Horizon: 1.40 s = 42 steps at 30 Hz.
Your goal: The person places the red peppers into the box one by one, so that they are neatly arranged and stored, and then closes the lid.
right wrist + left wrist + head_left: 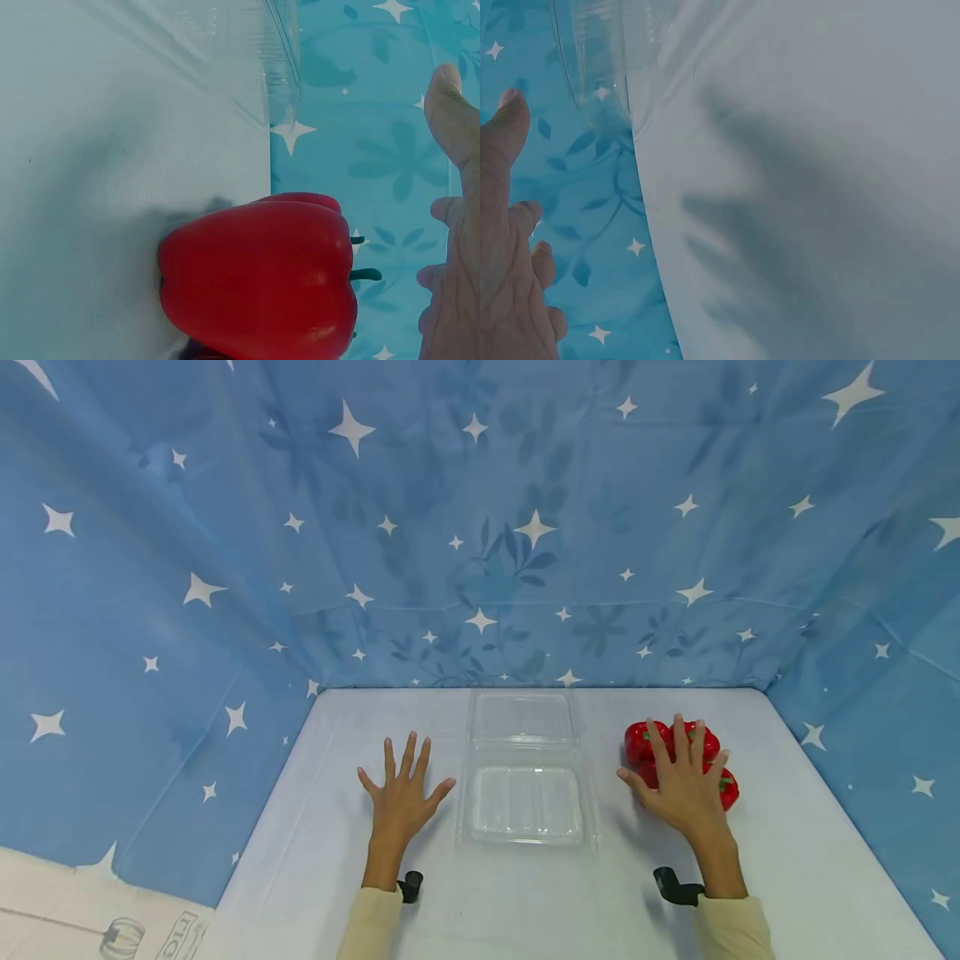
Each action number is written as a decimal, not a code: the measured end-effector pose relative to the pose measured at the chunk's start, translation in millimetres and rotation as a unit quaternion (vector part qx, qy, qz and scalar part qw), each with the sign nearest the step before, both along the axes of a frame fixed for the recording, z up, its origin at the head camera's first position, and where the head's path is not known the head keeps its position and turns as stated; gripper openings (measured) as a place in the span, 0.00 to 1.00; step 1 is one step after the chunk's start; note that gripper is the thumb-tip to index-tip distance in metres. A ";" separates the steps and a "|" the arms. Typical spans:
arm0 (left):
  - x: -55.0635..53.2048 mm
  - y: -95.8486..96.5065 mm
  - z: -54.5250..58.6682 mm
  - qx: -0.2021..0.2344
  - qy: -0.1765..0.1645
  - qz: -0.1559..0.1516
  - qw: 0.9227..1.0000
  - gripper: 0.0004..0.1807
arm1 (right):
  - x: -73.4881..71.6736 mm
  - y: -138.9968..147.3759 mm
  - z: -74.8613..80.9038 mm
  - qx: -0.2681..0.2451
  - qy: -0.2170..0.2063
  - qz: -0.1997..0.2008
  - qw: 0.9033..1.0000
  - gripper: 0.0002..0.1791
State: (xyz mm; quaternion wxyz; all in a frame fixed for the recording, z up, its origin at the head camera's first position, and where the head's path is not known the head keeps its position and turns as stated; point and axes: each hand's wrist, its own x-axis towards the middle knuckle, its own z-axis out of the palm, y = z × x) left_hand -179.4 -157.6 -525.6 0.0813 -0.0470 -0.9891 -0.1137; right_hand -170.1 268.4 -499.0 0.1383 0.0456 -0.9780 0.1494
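— From the head view?
— See left hand (401, 802) and right hand (682, 793) spread, released, over a white table (540, 893); note the box (525, 806) between, peppers (642, 743) beneath the right.
— From the left wrist?
— Notice fingers (544, 264) holding nothing, apart from the box.
— From the right?
— Spot a gap before the peppers. For a sure grip, probably curl round one pepper's sides, sparing the stem (366, 274).
— In numbers?
— Count two hands, one open box, at least four peppers, some partly hidden.

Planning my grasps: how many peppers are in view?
4 visible, clustered by the right hand: back-left pepper, back-right pepper, front-left pepper, front-right pepper. The hand covers part of the group, so more may be hidden.
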 end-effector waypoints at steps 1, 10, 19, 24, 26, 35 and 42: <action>0.7 1.6 -0.4 0.000 0.000 -0.004 1.000 0.48 | 0.2 0.6 0.4 -0.004 0.000 -0.002 1.000 0.55; 11.7 20.4 -6.7 0.053 0.012 -0.031 0.998 0.47 | 5.9 11.0 4.5 -0.047 0.032 -0.035 0.998 0.51; 37.9 43.2 -17.1 0.135 -0.008 -0.075 0.988 0.49 | 21.1 30.8 -0.4 -0.124 0.097 -0.132 0.979 0.42; 44.8 50.2 -26.7 0.134 0.004 -0.098 0.986 0.51 | 25.5 41.0 -2.8 -0.179 0.091 -0.207 0.958 0.39; 47.4 51.6 -29.3 0.132 0.004 -0.101 0.986 0.51 | 27.8 43.8 -5.5 -0.206 0.073 -0.229 0.948 0.38; 48.5 54.7 -32.4 0.145 0.000 -0.093 0.985 0.52 | 33.7 51.1 -24.2 -0.264 0.001 -0.252 0.931 0.38; 50.0 54.6 -37.2 0.160 -0.009 -0.091 0.983 0.53 | 33.2 51.4 -40.1 -0.277 -0.011 -0.249 0.928 0.38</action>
